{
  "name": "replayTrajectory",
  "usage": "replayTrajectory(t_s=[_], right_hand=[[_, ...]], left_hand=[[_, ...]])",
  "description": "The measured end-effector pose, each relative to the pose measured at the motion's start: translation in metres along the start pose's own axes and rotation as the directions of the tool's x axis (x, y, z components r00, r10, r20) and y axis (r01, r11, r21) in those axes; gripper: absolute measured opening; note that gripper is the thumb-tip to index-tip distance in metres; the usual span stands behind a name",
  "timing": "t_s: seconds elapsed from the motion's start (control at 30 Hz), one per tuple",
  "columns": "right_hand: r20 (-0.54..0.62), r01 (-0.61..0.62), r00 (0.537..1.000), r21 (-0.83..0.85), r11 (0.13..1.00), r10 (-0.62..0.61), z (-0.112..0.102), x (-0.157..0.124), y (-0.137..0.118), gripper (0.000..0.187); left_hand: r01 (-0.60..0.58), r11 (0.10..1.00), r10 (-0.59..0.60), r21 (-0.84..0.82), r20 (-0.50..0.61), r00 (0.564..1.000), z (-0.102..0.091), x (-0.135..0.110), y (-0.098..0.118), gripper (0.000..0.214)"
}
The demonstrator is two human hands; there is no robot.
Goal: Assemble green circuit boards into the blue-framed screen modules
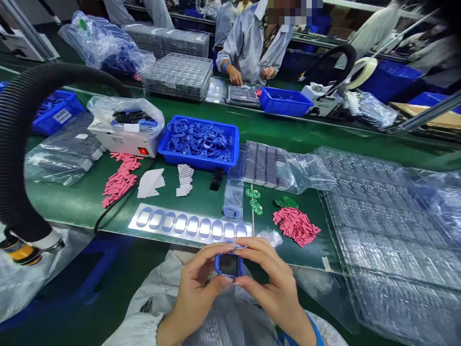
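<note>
Between both hands, above my lap at the table's front edge, is a small blue plastic case with a dark screen, like a watch body. My left hand pinches its left side, thumb below and fingers along the top. On the right side my right hand grips it the same way. Just beyond the fingertips lies a silver strip of blue-edged oval stickers. Past the strip sits a blue bin full of blue plastic casings. Two small green circuit boards lie to the right of centre.
Pink strips form one pile at right and another at left. Clear plastic trays cover the right side. A black flexible hose arches over the left. Across the bench, a person in a pale smock handles parts.
</note>
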State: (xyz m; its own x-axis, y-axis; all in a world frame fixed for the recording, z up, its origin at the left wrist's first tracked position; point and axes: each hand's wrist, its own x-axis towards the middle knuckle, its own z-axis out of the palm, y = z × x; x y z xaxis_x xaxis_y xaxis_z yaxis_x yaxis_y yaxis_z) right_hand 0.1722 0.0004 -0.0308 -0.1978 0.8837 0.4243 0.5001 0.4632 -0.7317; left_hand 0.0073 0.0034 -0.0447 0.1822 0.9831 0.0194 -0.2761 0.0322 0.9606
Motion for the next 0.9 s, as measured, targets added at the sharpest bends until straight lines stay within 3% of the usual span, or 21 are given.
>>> replayTrajectory(t_s=[0.23,0.33,0.4,0.43,0.5,0.57,0.7,0.9], right_hand=[[0.041,-0.025,0.999,0.020,0.999,0.024,-0.006,0.001,0.016,0.031],[-0.119,-0.180,0.978,-0.058,0.982,0.172,-0.026,0.003,0.044,0.021],[-0.320,-0.350,0.892,-0.047,0.936,0.318,-0.048,0.005,0.069,0.024],[-0.434,-0.423,0.819,-0.016,0.906,0.375,-0.061,0.008,0.083,0.030],[-0.569,-0.459,0.729,0.005,0.888,0.380,-0.088,0.013,0.111,0.042],[-0.618,-0.482,0.682,0.020,0.876,0.390,-0.114,0.021,0.136,0.051],[-0.561,-0.538,0.673,0.075,0.839,0.482,-0.147,0.037,0.177,0.052],[-0.379,-0.670,0.631,0.173,0.722,0.677,-0.166,0.064,0.216,0.032]], left_hand=[[0.186,0.947,-0.231,-0.264,-0.151,0.961,-0.004,-0.004,-0.017,0.029],[0.261,0.895,-0.354,-0.362,-0.219,0.909,-0.005,-0.006,-0.015,0.034],[0.304,0.876,-0.406,-0.373,-0.232,0.884,-0.006,-0.008,-0.013,0.040],[0.329,0.866,-0.427,-0.375,-0.213,0.879,-0.007,-0.008,-0.012,0.044],[0.389,0.837,-0.474,-0.385,-0.156,0.867,-0.011,-0.010,-0.013,0.047],[0.450,0.792,-0.531,-0.413,-0.101,0.841,-0.016,-0.011,-0.015,0.045],[0.465,0.713,-0.579,-0.525,-0.068,0.812,-0.028,-0.006,-0.019,0.038],[0.430,0.669,-0.580,-0.607,-0.063,0.812,-0.038,0.002,-0.017,0.033]])
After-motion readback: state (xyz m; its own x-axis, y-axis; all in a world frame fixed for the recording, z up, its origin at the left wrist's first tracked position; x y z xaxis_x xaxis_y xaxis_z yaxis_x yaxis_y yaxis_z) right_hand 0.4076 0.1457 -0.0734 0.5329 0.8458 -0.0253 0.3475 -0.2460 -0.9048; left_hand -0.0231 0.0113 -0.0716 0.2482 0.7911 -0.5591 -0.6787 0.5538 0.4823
